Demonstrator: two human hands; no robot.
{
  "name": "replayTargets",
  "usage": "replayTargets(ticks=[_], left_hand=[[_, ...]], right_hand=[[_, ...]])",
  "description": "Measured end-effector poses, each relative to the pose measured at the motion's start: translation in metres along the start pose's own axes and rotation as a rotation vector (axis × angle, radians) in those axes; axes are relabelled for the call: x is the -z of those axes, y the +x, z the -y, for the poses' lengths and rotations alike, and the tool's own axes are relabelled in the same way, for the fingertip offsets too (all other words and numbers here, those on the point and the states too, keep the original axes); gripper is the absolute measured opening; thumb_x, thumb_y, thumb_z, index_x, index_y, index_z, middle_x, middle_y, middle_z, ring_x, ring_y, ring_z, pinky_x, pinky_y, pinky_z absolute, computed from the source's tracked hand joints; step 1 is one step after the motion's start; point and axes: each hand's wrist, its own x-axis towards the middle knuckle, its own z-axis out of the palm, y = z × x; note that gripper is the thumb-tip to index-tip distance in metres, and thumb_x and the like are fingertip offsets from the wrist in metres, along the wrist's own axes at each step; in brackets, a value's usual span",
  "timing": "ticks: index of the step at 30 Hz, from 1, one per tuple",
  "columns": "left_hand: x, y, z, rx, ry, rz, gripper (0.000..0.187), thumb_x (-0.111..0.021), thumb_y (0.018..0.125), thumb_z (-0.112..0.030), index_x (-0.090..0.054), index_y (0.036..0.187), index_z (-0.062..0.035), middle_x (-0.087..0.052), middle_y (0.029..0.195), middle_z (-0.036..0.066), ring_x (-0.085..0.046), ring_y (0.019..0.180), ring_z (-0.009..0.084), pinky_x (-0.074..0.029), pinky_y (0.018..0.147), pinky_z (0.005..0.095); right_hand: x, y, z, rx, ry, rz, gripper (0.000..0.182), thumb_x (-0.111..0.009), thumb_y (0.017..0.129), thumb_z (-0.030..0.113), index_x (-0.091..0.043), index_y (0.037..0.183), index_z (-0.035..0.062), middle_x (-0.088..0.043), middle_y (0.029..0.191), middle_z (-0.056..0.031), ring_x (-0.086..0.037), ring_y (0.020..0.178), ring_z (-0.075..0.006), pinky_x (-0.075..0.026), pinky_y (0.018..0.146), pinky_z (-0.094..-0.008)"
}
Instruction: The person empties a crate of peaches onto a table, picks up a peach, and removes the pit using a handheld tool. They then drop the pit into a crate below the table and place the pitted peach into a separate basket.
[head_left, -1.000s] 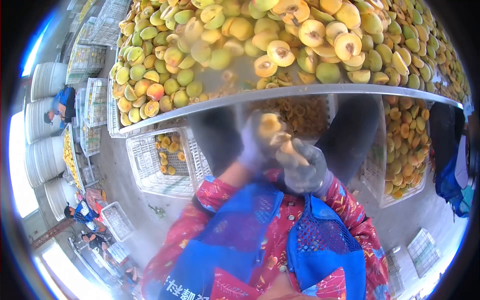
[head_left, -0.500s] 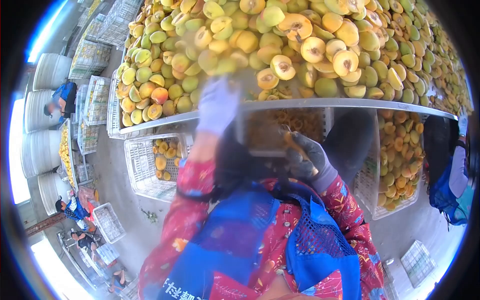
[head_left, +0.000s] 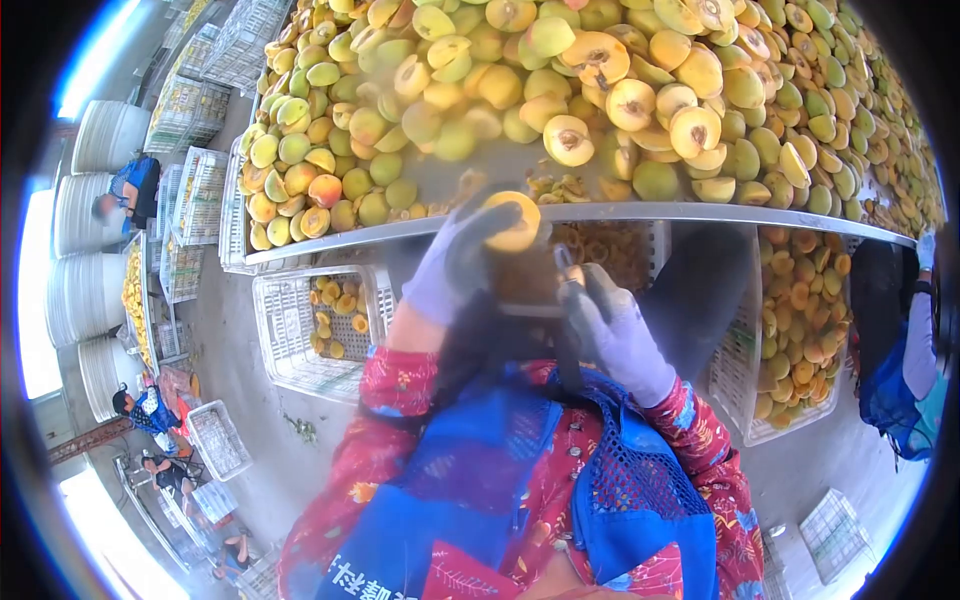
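Observation:
My left hand (head_left: 455, 250), in a pale glove with a dark palm, is closed round a halved yellow fruit (head_left: 515, 222), just over the metal rim (head_left: 600, 210) of a table heaped with fruit (head_left: 480, 85). To its right my right hand (head_left: 610, 325), gloved the same way, grips a small pitting tool (head_left: 569, 268) by its handle. The tool's metal tip points up towards the fruit without touching it. Blur hides part of the left fingers.
Below the table edge are a white crate with a few fruits (head_left: 315, 375), a crate of scraps (head_left: 610, 250) and a fuller crate (head_left: 745, 385). A co-worker (head_left: 900, 350) is at the far right. Other people (head_left: 150, 415) and stacked crates (head_left: 200, 195) are at the left.
My left hand has come back from the fruit pile and turned, now with a fruit in it. My right hand has turned, and the tool's tip now points up.

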Motion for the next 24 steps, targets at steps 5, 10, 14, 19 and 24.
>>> replayTargets(ticks=[5, 10, 14, 19, 24], left_hand=[[-0.022, -0.032, 0.020, -0.046, -0.117, 0.060, 0.035, -0.055, 0.098, -0.023, -0.055, 0.122, 0.0032, -0.063, 0.111, 0.016, -0.063, 0.101, 0.0275, -0.052, 0.087, 0.0384], [-0.013, -0.033, 0.037, -0.384, 0.753, 0.047, 0.038, -0.060, 0.093, -0.014, -0.052, 0.124, 0.0055, -0.059, 0.113, 0.024, -0.060, 0.102, 0.0372, -0.050, 0.086, 0.0438], [-0.008, -0.029, 0.047, -0.332, 0.721, 0.075, 0.045, -0.064, 0.090, -0.015, -0.050, 0.127, 0.0048, -0.058, 0.111, 0.027, -0.060, 0.097, 0.0395, -0.051, 0.081, 0.0443], [-0.024, -0.033, 0.060, -0.392, 0.954, -0.142, 0.026, -0.053, 0.096, -0.015, -0.057, 0.113, 0.0030, -0.062, 0.096, 0.019, -0.062, 0.085, 0.0276, -0.050, 0.076, 0.0372], [-0.042, -0.036, 0.055, -0.197, 0.885, -0.210, 0.032, -0.059, 0.091, -0.011, -0.055, 0.116, 0.0075, -0.062, 0.102, 0.023, -0.064, 0.085, 0.0335, -0.052, 0.075, 0.0390]], right_hand=[[-0.009, 0.000, 0.011, -0.072, -0.051, 0.136, 0.028, -0.057, 0.085, 0.009, -0.057, 0.111, -0.0024, -0.051, 0.103, -0.0267, -0.054, 0.064, -0.0322, -0.043, 0.054, -0.0400], [-0.012, -0.003, 0.015, -0.181, -0.084, 0.273, 0.024, -0.056, 0.086, 0.010, -0.056, 0.106, -0.0031, -0.049, 0.104, -0.0283, -0.054, 0.061, -0.0346, -0.043, 0.055, -0.0427], [-0.023, -0.008, 0.015, -0.185, -0.114, 0.270, 0.026, -0.055, 0.086, 0.009, -0.055, 0.109, -0.0033, -0.049, 0.098, -0.0248, -0.058, 0.067, -0.0355, -0.045, 0.057, -0.0438], [-0.032, -0.014, -0.004, -0.025, -0.028, 0.206, 0.047, -0.055, 0.081, 0.008, -0.047, 0.125, -0.0083, -0.049, 0.099, -0.0249, -0.057, 0.082, -0.0390, -0.047, 0.069, -0.0429], [-0.018, -0.015, -0.006, -0.273, 0.310, 0.358, 0.051, -0.054, 0.083, 0.010, -0.043, 0.128, -0.0102, -0.050, 0.105, -0.0277, -0.056, 0.089, -0.0421, -0.047, 0.077, -0.0430]])
